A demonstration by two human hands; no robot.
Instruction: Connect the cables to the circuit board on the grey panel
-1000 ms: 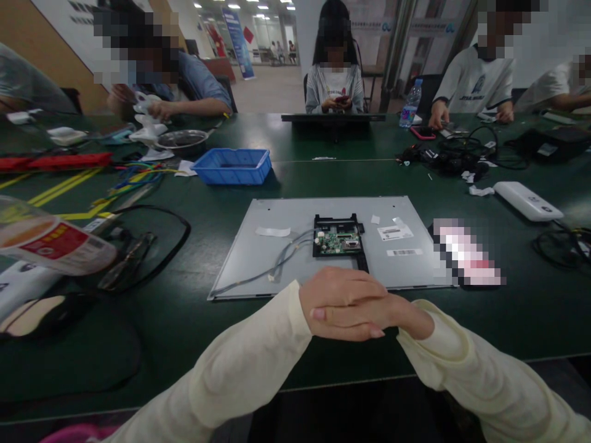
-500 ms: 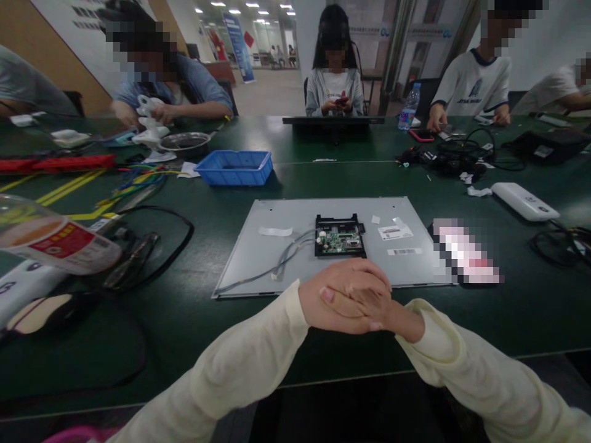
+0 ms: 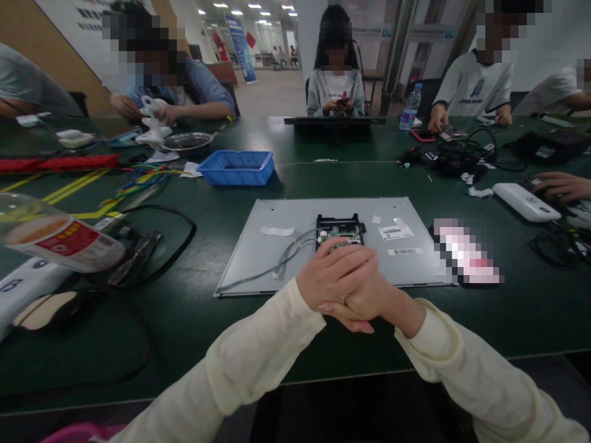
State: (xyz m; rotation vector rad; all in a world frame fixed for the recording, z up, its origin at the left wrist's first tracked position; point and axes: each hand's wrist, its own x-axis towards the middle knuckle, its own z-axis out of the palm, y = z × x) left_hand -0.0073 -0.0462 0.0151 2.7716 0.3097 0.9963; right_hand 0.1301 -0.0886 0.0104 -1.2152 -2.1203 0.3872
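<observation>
My left hand [image 3: 323,280] and my right hand [image 3: 376,294] are clasped together, fingers wrapped round each other, above the near edge of a grey flat display panel [image 3: 295,274]. The panel lies face down on the green table. Just beyond my hands, a green circuit board in a black bracket [image 3: 340,220] rests on the panel, its near part hidden by my fingers. A grey cable [image 3: 258,278] runs from the board to the panel's near left corner. White stickers [image 3: 396,230] are stuck on the panel's right side.
A blue plastic tray [image 3: 236,177] stands beyond the panel. A drink cup [image 3: 64,243], a computer mouse [image 3: 44,311] and black cables lie left; a blurred-out pink phone-like object [image 3: 466,252] and a white device [image 3: 526,203] lie right. Several people sit around the table.
My clasped hands have turned and shifted their grip, covering more of the circuit board. Another person's hand has come in at the right edge near the white device.
</observation>
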